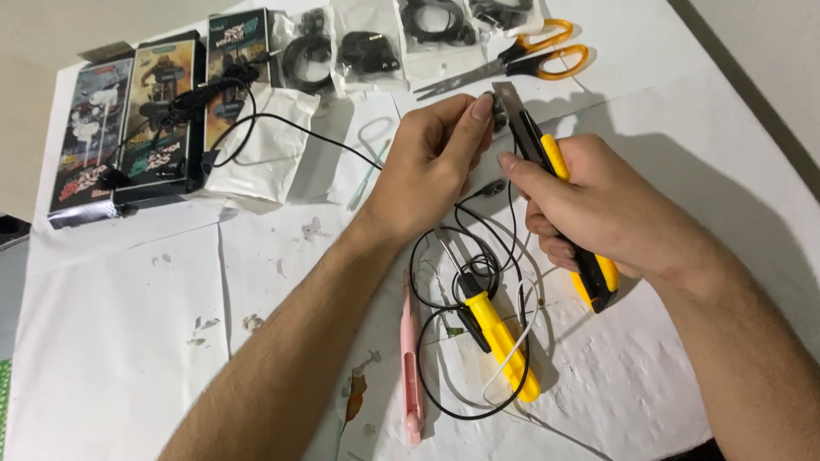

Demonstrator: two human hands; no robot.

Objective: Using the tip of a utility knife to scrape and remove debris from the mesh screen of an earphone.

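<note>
My right hand (598, 205) grips a yellow-and-black utility knife (564, 188), its blade tip raised beside my left thumb. My left hand (431, 162) pinches a small dark earbud piece (498, 111) between thumb and fingers, right against the blade. A second earbud (493, 189) hangs on a black cable (444, 290) that loops down over the table below both hands. A yellow-handled screwdriver (495, 337) and a pink pen-shaped tool (411, 358) lie among the cable loops.
White paper (128, 324) covers the table. Orange-handled scissors (530, 55) lie at the back. Several bagged black earphones (367, 51) and printed boxes (128, 119) stand at the back left, with a white packet (265, 154) and a loose black cable beside them.
</note>
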